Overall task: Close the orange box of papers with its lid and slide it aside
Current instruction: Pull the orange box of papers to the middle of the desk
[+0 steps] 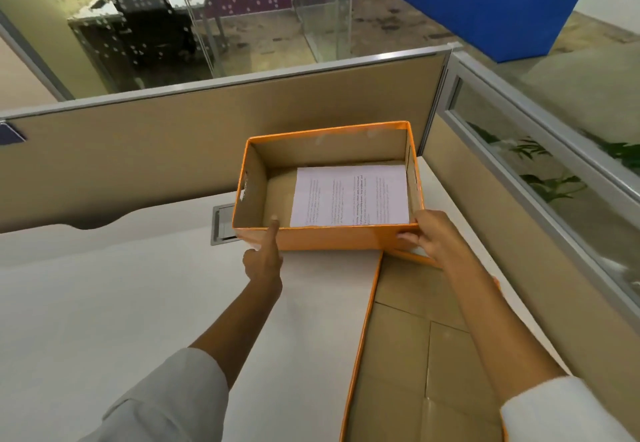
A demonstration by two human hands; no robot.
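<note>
The orange box [332, 239] stands open on the white desk against the back partition. Printed papers [349, 197] lie flat on its brown floor, toward the right. Its lid [408, 344] lies upside down on the desk in front of the box at the right, brown inside facing up. My left hand [265, 261] is at the near wall's left part, index finger stretched up over the rim and the other fingers curled. My right hand [431, 233] grips the box's near right corner, with my forearm crossing above the lid.
Beige partitions [173, 150] close off the desk at the back and right, the right one [540, 178] with a glass strip. A grey cable hatch [221, 225] is set into the white desk [121, 303] just left of the box.
</note>
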